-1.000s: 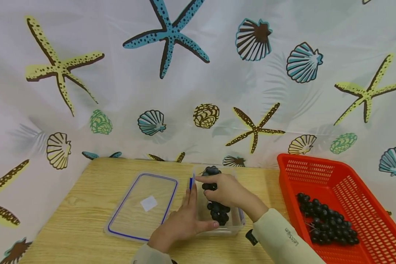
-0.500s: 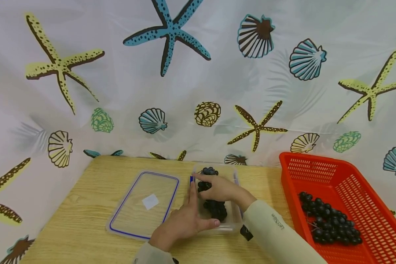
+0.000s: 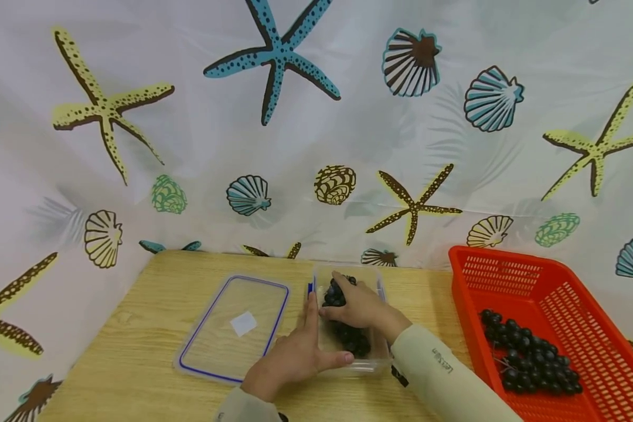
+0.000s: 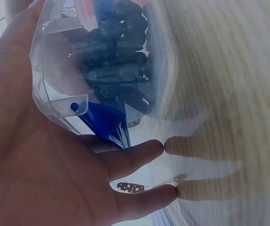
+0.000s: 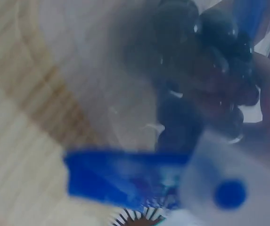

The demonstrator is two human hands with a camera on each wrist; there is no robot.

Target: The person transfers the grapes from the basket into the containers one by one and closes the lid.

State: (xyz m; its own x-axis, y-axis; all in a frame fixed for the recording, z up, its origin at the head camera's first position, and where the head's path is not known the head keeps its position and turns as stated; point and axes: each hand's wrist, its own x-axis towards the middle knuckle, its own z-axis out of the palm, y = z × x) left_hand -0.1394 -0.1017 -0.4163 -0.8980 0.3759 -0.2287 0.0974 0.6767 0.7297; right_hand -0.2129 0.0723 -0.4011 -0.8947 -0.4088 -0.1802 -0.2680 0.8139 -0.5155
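A clear plastic food container (image 3: 366,367) with blue-edged side flaps stands on the table, with dark grapes (image 3: 351,340) inside. My left hand (image 3: 294,353) lies against its left side, fingers straight and thumb across the front rim. In the left wrist view two fingertips (image 4: 154,147) touch the tabletop beside the container. My right hand (image 3: 360,305) reaches inside it, index finger and thumb around the grapes at the back left. Through the clear wall, the right wrist view shows grapes (image 5: 215,61) against that hand; its other fingers are hidden.
The container's clear lid (image 3: 227,346), with a blue seal and a white label, lies flat to the left. A red plastic basket (image 3: 466,328) on the right holds a bunch of dark grapes (image 3: 533,357). A patterned sheet (image 3: 295,140) hangs behind the wooden table (image 3: 137,328).
My right index finger has moved from the container's left rim onto the grapes, and the thumb now sits on them too. The grapes inside have shifted slightly. My left hand stays in place.
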